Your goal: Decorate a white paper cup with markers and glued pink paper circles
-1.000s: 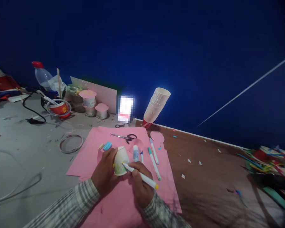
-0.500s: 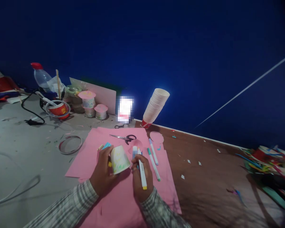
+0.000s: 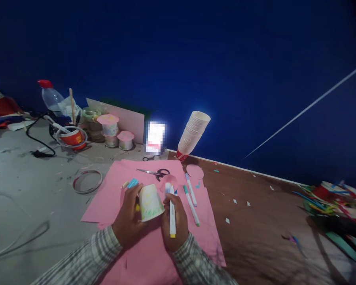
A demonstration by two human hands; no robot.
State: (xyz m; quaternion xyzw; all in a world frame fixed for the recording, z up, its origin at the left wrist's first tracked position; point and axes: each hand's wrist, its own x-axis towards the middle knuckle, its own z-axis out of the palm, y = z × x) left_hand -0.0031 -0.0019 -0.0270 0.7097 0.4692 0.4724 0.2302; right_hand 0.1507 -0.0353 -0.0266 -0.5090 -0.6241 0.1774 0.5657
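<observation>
My left hand [image 3: 129,215] is closed around a white paper cup [image 3: 151,202], tilted, with green grass-like strokes along its wider rim and faint yellow marks on its side. A white marker with a yellow end [image 3: 172,215] is gripped in my right hand [image 3: 178,221], its tip pointing away from me and apart from the cup. Both hands are over pink paper sheets [image 3: 148,257]. Past the hands lie black-handled scissors [image 3: 158,173] and a blue cap-like piece [image 3: 133,183]. To the right rest a green-capped marker [image 3: 191,206] and a lilac-capped marker [image 3: 191,190].
A tall stack of paper cups [image 3: 194,134] leans by the blue wall. Small decorated cups with pink discs [image 3: 125,140] stand at the back left. A tape roll [image 3: 87,182] lies left of the paper. Colourful strips [image 3: 317,208] are heaped at far right.
The marker in my right hand has swung more upright, its yellow end shifting left. The cup in my left hand has moved slightly down and toward the right.
</observation>
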